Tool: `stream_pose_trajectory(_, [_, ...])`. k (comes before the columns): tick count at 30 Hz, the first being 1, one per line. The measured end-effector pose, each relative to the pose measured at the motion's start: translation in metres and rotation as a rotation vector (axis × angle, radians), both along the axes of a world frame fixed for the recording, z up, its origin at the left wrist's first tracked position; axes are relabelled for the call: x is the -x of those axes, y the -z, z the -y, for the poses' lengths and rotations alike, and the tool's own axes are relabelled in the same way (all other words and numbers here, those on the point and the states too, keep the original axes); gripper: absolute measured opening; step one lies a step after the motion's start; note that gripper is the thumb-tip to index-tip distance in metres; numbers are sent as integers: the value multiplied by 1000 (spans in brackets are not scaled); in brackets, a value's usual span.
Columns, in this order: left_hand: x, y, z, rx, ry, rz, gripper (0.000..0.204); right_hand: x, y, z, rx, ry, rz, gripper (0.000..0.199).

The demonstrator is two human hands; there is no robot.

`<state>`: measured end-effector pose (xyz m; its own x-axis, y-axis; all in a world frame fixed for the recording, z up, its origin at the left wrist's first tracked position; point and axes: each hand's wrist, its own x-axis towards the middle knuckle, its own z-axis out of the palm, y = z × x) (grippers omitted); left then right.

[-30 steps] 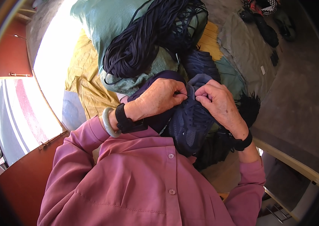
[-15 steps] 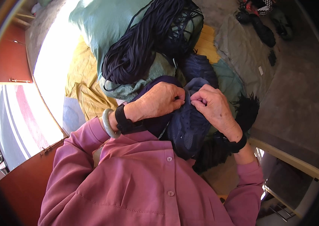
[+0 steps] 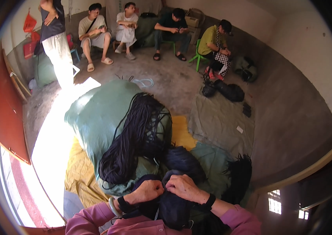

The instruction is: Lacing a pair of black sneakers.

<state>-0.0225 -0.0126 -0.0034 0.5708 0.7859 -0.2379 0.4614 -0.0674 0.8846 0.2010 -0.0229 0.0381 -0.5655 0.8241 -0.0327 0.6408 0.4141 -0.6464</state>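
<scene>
A dark navy mesh shoe [image 3: 174,211] rests in my lap, its toe toward me. Both hands work at its opening. My left hand [image 3: 148,190] has its fingers closed in a pinch at the shoe's left edge; what lies between the fingertips is hidden. Close beside it, my right hand [image 3: 184,187] pinches the upper edge of the shoe near the tongue. Just beyond lies a bundle of dark shoes [image 3: 183,162]. A large heap of black shoelaces [image 3: 128,145] is draped over a stuffed green sack [image 3: 95,113] in front of me.
Yellow cloth [image 3: 81,172] and a grey-green sheet [image 3: 222,121] spread on the floor. A black fringed bunch [image 3: 237,176] lies at the right. Several people sit along the far wall, one on a green chair [image 3: 201,55]; another person [image 3: 58,47] stands far left, near an orange-red door [image 3: 5,113].
The view has tilted up, so the far wall and the people now show and my hands appear lower. Both hands stay close together at the shoe's opening.
</scene>
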Motion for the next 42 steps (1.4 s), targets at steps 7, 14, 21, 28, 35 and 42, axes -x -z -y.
stream_pose_trajectory(7, [0, -16, -2, -318, 166, -208, 26, -2, 4, 1, 17, 37, -48, 14])
stream_pose_trajectory(14, [8, -30, -1, -228, 140, -277, 29, -2, 5, -2, -14, 56, -32, 15])
stream_pose_trajectory(21, [5, -12, -6, -330, 179, -240, 28, 0, 8, -2, -12, 39, -58, 15])
stream_pose_trajectory(28, [7, -25, -8, -215, 154, -279, 33, 2, 4, -1, -44, 28, -9, 12])
stream_pose_trajectory(35, [16, -15, -11, -96, 133, -146, 32, -15, -13, -2, -169, 34, 2, 6])
stream_pose_trajectory(42, [18, -1, -4, 326, -24, 277, 24, -68, -44, -13, -133, 316, 99, 10])
